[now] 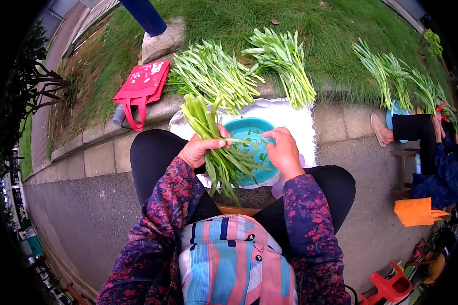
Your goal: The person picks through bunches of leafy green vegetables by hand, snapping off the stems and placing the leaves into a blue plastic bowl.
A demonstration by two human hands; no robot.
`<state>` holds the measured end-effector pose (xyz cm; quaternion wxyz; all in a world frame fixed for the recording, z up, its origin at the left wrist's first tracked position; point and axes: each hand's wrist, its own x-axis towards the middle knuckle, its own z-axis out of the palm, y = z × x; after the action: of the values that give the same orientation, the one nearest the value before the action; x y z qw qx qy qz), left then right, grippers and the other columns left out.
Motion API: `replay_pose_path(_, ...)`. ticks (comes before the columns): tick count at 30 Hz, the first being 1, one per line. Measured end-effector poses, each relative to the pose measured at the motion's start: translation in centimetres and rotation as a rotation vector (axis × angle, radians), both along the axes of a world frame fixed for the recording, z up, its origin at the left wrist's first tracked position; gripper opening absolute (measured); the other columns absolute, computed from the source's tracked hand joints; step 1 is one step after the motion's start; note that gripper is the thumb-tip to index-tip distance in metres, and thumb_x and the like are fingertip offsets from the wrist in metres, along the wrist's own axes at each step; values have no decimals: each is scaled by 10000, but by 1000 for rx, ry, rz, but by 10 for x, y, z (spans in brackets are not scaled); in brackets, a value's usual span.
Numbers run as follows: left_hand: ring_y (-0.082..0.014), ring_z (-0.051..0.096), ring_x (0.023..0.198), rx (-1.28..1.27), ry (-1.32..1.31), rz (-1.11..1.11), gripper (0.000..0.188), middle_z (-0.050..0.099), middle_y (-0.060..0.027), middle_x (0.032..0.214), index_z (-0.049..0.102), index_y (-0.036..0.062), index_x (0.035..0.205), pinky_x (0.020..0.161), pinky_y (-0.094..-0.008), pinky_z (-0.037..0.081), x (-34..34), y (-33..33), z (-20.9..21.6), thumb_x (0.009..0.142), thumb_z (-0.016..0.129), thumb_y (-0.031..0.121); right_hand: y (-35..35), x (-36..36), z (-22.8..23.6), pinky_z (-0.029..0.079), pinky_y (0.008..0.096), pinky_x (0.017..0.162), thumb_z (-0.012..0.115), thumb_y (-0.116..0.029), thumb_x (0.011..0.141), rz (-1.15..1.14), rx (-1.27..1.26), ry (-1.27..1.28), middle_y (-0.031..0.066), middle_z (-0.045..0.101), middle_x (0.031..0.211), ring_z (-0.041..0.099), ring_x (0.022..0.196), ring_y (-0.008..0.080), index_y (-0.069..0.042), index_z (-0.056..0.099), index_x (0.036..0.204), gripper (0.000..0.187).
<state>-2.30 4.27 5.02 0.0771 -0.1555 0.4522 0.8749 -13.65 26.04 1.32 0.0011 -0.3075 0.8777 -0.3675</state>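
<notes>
My left hand (204,148) is wrapped round a bunch of long-stemmed leafy greens (201,118). Its pale stems point up and away, and its leaves hang down over the near left rim of a teal basin (256,122). Bits of cut or torn green lie inside that basin. Above its right side, my right hand (284,152) has thumb and fingers curled together; whether a small piece is between them cannot be made out. One long leaf sticks out from the bunch toward those fingers. A white cloth (292,114) lies beneath the basin.
Beyond the cloth lie two piles of greens (216,76) (285,63) along the kerb and grass. A red bag (143,84) stands at left beside a grey bottle (119,115). A seated person (427,132) with more greens (387,76) is at right, near an orange bag (414,212) and red stool (392,284).
</notes>
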Motion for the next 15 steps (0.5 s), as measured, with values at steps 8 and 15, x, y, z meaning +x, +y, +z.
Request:
replay_pose_path(8, -167, 579, 857, -25, 0, -42, 210, 591, -59, 881, 556, 57, 911, 800, -303, 440, -1, 3, -5, 747, 687, 62, -8, -1, 21, 496, 285, 686, 613, -102, 820, -82, -238, -740, 83, 685, 825, 631, 732, 163, -28, 685, 943, 161)
replay_pose_path(15, -185, 578, 856, -6, 35, -52, 203, 590, -76, 887, 534, 65, 898, 801, -326, 454, 0, 0, -6, 765, 686, 54, 2, -7, 26, 494, 264, 692, 628, -71, 810, 46, -252, -840, 68, 683, 841, 607, 731, 115, 8, 680, 969, 185)
